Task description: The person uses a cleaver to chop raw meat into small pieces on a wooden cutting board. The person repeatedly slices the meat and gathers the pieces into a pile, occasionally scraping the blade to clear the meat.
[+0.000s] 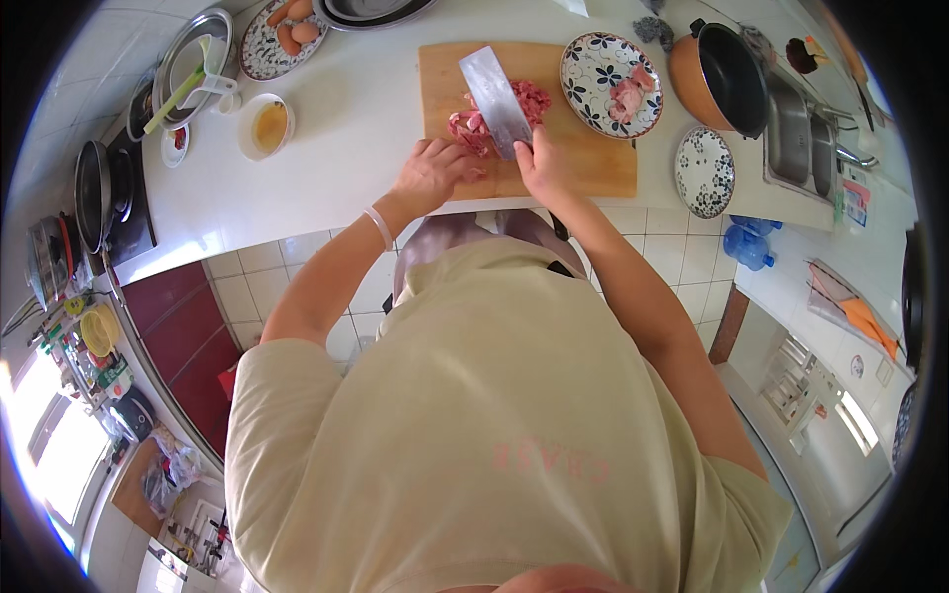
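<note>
My right hand (pixel 543 169) grips the handle of a broad steel cleaver (pixel 495 100). Its blade lies slantwise across the chopped raw meat (pixel 531 102) on a wooden cutting board (pixel 593 167). More meat strips (pixel 468 130) show left of the blade, and part of the pile is hidden beneath it. My left hand (pixel 437 174) rests at the board's near left, fingers bent and tips at the meat's near edge. Whether those fingers grip a piece is unclear. Right of the cleaver, a flower-patterned plate (pixel 593 74) holds pale pink meat pieces (pixel 630 98), overlapping the board.
Left on the counter (pixel 348 126) stand a bowl of yellowish liquid (pixel 268 127), a plate of eggs and sausages (pixel 256 63), and a metal basin (pixel 222 33). An orange pan (pixel 689 81), an oval plate (pixel 704 172) and a sink (pixel 786 133) are at right.
</note>
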Tool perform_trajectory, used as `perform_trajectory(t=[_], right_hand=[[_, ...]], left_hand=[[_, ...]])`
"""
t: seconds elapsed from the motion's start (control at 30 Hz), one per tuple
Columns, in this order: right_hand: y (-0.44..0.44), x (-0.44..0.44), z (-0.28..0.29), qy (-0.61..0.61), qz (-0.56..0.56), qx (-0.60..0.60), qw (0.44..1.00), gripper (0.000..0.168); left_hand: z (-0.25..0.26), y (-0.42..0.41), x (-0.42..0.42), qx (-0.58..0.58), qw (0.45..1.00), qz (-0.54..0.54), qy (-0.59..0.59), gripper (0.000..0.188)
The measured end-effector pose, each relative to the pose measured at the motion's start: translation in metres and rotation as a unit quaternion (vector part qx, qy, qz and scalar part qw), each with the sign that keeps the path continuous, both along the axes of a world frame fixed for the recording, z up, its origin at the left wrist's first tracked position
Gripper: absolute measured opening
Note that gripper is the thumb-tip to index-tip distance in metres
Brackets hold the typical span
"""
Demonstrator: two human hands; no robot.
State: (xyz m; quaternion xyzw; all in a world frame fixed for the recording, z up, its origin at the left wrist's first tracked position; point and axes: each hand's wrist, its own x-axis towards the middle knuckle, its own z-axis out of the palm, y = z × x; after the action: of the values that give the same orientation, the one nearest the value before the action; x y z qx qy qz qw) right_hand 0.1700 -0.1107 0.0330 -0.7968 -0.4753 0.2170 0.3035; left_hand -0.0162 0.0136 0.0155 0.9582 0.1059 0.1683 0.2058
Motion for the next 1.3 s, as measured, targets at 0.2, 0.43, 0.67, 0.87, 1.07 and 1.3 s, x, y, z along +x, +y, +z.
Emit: perform_trajectory(t=[0.2,0.43,0.67,0.87,1.07,1.3], right_hand=[[-0.016,0.023,0.014,0.057,-0.072,-0.02,0.996,0.027],[-0.031,0.035,0.012,0.048,-0.091,0.035,0.994,0.024],[-0.043,0.035,0.024,0.073,-0.117,0.009,0.99,0.023],[-0.054,0.046,0.019,0.087,-0.122,0.043,0.988,0.023],[-0.058,0.065,0.014,0.029,-0.109,0.038,0.993,0.024],[-0.064,0.075,0.007,-0.007,-0.096,0.056,0.994,0.027]], left_hand=[[-0.006,0.049,-0.002,-0.095,0.994,0.057,0.009,0.026],[-0.011,0.089,0.066,-0.07,0.988,0.139,-0.008,0.047],[-0.004,0.066,0.057,-0.023,0.988,-0.126,0.087,0.052],[0.006,0.048,0.049,-0.005,0.973,-0.134,0.189,0.048],[-0.001,0.026,0.065,0.016,0.986,-0.093,0.135,0.045],[-0.025,-0.012,0.062,-0.03,0.975,0.154,0.158,0.042]])
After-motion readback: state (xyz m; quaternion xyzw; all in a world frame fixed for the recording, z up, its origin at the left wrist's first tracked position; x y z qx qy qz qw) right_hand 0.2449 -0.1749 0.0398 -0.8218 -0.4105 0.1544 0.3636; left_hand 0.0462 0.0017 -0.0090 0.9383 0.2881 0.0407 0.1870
